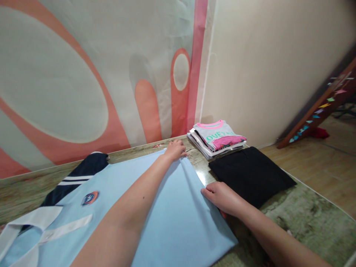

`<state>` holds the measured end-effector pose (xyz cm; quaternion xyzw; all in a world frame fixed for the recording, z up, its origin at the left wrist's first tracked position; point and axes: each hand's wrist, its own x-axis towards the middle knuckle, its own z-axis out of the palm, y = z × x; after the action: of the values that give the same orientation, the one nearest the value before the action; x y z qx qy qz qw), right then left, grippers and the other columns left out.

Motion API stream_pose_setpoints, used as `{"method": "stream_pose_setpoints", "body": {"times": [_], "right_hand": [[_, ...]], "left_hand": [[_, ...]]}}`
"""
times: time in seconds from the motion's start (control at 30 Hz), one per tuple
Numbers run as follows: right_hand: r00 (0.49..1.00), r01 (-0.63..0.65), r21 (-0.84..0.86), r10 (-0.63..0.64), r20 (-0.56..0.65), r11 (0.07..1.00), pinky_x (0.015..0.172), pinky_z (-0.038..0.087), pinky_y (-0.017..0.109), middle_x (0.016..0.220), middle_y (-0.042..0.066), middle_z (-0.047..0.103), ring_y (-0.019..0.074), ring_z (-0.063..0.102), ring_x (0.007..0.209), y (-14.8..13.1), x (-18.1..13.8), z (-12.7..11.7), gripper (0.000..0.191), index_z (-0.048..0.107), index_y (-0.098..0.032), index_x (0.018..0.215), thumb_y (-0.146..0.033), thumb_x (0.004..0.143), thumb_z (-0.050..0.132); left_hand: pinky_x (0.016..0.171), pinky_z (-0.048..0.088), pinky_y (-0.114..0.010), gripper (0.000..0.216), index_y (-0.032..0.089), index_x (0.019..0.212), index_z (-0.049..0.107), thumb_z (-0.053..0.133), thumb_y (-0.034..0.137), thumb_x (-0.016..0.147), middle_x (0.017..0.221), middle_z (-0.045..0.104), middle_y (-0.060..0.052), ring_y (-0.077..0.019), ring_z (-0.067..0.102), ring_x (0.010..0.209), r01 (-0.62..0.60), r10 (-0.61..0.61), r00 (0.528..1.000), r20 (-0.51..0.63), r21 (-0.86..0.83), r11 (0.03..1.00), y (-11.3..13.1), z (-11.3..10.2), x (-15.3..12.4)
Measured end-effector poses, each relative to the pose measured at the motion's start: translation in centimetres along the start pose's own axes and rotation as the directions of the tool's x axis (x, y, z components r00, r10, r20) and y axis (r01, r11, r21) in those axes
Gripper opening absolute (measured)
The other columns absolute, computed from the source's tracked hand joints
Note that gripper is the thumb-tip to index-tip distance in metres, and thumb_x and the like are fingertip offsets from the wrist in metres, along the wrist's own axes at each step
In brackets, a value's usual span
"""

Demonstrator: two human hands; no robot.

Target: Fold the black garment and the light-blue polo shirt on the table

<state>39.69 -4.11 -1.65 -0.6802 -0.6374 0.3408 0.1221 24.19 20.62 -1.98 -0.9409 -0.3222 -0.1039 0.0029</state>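
Observation:
A light blue polo shirt (pixel 178 218) lies spread on the table, its white collar at the lower left, with a round badge on the chest and a dark navy sleeve (pixel 80 174) with white stripes. My left arm reaches across the shirt. At the far hem corner, my left hand (pixel 175 150) has its fingers curled on the cloth, and a crease runs from them. The hem's right edge is pinched between thumb and fingers of my right hand (pixel 222 197); some of those fingers are hidden underneath.
Beyond the hem sits a stack of folded clothes, topped by a grey and pink T-shirt (pixel 219 135). A folded black garment (pixel 251 174) lies beside it. The marbled table (pixel 314 218) meets a wall (pixel 250 66) at the back; a wooden floor shows at the right.

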Motion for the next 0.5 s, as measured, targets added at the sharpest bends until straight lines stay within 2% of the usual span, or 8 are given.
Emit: {"method": "stream_pose_setpoints", "body": {"times": [0.27, 0.5], "right_hand": [[0.999, -0.039, -0.025, 0.040, 0.024, 0.999, 0.036, 0.032, 0.021, 0.047, 0.001, 0.059, 0.0115, 0.052, 0.031, -0.1, -0.2, -0.6, 0.049, 0.053, -0.019, 0.057, -0.046, 0.093, 0.033], [0.998, -0.053, -0.042, 0.054, 0.022, 0.998, 0.039, 0.033, 0.021, 0.047, 0.001, 0.061, 0.0105, 0.050, 0.031, -0.1, -0.2, -0.8, 0.048, 0.053, -0.019, 0.055, -0.042, 0.093, 0.036]], "left_hand": [[0.091, 0.038, -0.039, 0.033, 0.021, 0.087, 0.070, 0.059, 0.052, 0.086, 0.109, 0.060, -0.009, -0.0276, 0.046, 0.112, 0.026, -0.027, 0.999, -0.036, -0.003, 1.000, -0.3, 1.4, -0.7], [0.092, 0.038, -0.038, 0.029, 0.022, 0.089, 0.070, 0.060, 0.049, 0.085, 0.110, 0.060, -0.009, -0.0269, 0.047, 0.112, 0.013, -0.013, 0.999, -0.038, -0.009, 1.000, -0.4, 1.5, -0.2]]}}
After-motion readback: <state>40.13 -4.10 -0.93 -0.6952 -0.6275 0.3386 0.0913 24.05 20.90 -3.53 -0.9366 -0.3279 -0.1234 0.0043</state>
